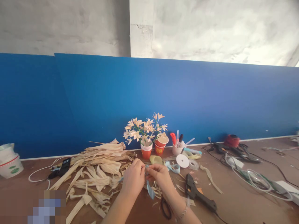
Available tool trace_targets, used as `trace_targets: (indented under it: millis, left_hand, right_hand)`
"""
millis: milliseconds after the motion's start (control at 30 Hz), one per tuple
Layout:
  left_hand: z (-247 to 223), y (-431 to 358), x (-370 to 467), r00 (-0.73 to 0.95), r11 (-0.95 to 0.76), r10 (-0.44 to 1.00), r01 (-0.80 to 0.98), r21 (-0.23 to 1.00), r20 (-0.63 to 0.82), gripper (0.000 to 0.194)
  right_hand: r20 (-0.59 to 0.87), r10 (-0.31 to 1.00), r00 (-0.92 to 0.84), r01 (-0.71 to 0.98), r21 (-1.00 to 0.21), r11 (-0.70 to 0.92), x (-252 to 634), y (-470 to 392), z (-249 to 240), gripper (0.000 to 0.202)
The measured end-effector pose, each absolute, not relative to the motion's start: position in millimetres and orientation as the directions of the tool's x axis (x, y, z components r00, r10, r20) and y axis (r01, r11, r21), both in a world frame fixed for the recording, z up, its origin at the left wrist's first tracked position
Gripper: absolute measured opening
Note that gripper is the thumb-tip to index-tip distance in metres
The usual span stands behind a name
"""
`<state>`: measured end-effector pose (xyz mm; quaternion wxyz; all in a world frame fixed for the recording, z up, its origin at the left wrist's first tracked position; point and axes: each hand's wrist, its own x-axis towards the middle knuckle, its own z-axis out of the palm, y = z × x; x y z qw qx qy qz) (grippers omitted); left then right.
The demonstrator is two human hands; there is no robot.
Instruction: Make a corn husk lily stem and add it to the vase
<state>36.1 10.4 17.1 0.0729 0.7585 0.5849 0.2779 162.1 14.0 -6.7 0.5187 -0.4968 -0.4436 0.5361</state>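
My left hand [134, 176] and my right hand [161, 176] meet over the table, both closed in a pinch on a light blue ribbon [150, 190]. One end of it hangs down below the fingers; the part between the fingertips is mostly hidden. Just beyond the hands lies a yellowish round piece [156, 160]. Dried corn husks [100, 174] spread to the left of my left hand. Black-handled scissors [166, 207] lie partly under my right forearm, and a black glue gun [198, 193] rests to its right.
Paper cups [146, 153] holding husk flowers [140, 129] stand by the blue partition [105, 99]. A tool cup [177, 150], a white spool [182, 161] and clear tape [193, 165] sit right of them. Cables [252, 180] cover the right side; a white tub [10, 165] stands far left.
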Motion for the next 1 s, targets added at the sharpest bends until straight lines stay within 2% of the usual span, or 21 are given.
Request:
trace_targets:
  millis: [433, 733, 867, 1000]
  left_hand:
    - [15, 10, 37, 0.181, -0.297, 0.931, 0.881, 0.369, 0.318, 0.014]
    - [15, 11, 42, 0.183, -0.306, 0.926, 0.876, 0.372, 0.33, 0.016]
    - [21, 11, 46, 0.226, -0.331, 0.916, 0.893, 0.305, 0.331, 0.017]
    - [20, 11, 51, 0.234, -0.343, 0.896, 0.905, 0.254, 0.376, 0.017]
  right_hand:
    - [-0.059, 0.995, 0.08, -0.148, -0.988, -0.047, 158, 12, -8, 0.039]
    - [0.035, 0.987, 0.157, -0.101, -0.994, 0.051, 161, 13, -11, 0.046]
    - [0.042, 0.982, 0.183, -0.109, -0.992, 0.062, 161, 13, -10, 0.04]
    - [-0.006, 0.981, 0.193, -0.197, -0.98, 0.032, 160, 9, -6, 0.036]
